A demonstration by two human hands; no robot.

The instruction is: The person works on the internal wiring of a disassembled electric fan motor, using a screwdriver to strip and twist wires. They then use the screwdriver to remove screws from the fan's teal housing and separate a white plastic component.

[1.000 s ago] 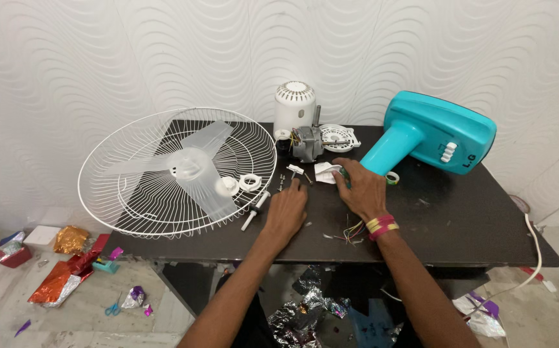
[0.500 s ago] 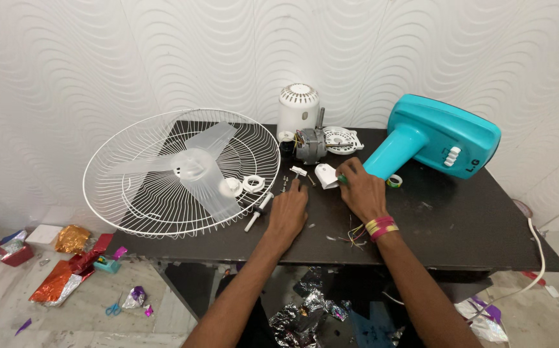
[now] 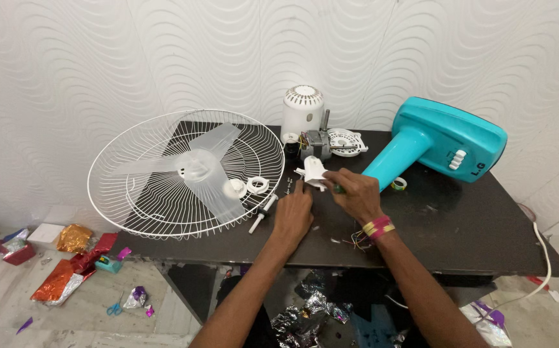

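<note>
A dark table (image 3: 460, 238) fills the middle of the view, its near edge hidden in part by the two forearms. On its left end a white wire fan guard (image 3: 186, 173) is laid flat, overhanging the edge, with a clear fan blade (image 3: 205, 169) resting inside it. At the right a teal fan base (image 3: 445, 147) is laid on its side. A white motor cover (image 3: 303, 111) is stood at the back by the wall, with the metal motor (image 3: 317, 143) just in front of it. A small white plastic part (image 3: 315, 173) is held above the table centre: it is pinched by the fingers of the right hand (image 3: 355, 192), which are curled around it, while the fingertips of the left hand (image 3: 293, 212) are pressed to its lower edge. What lies under the palms cannot be made out. A white-handled screwdriver (image 3: 261, 216) is seen beside the left hand, and thin coloured wires (image 3: 357, 240) are half hidden under the right wrist.
</note>
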